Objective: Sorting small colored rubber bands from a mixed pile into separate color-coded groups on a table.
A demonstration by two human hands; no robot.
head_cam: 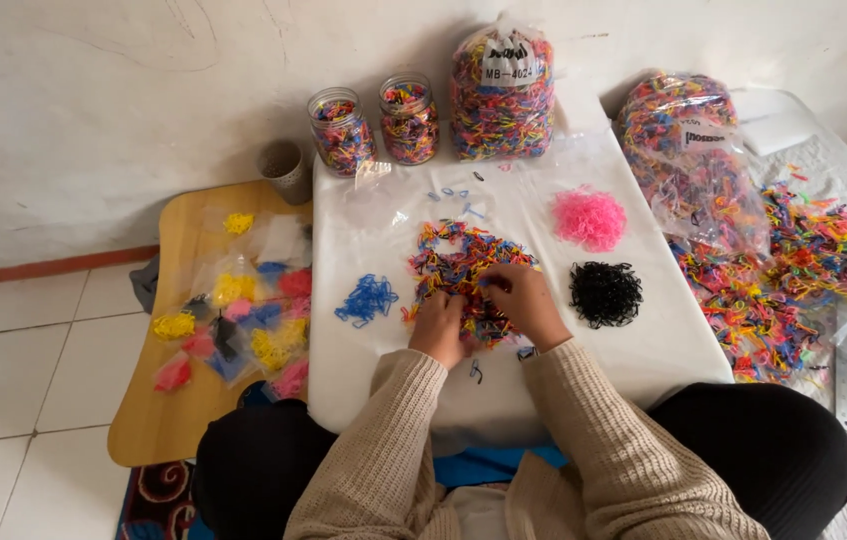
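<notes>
Head view: person seated at a low table with a white cover [633, 350], both hands down in a mixed pile of small coloured elastic bands [458, 262] near the table's middle. Left hand [438, 327] rests on the near edge of the pile, fingers curled down into the bands; cannot tell whether anything is pinched. Right hand [523, 300] lies just beside it on the pile's right side, fingers bent inward toward the left hand; its grip is hidden too. Around the pile, 3 sorted heaps: blue bands [366, 299] to the left, pink bands [589, 218] to the upper right, black bands [605, 294] to the right, each apart from the mixed pile. A few stray blue bands [455, 194] lie beyond the pile. At the table's far edge stand 2 glass jars [341, 131] [409, 119] filled with mixed bands, and beside them a full clear bag [501, 95]. To the right, off the table, a second bag [688, 150] has spilled bands across a grey cloth [813, 250]. To the left, a wooden board [158, 420] carries small packets of sorted colours [238, 320]
</notes>
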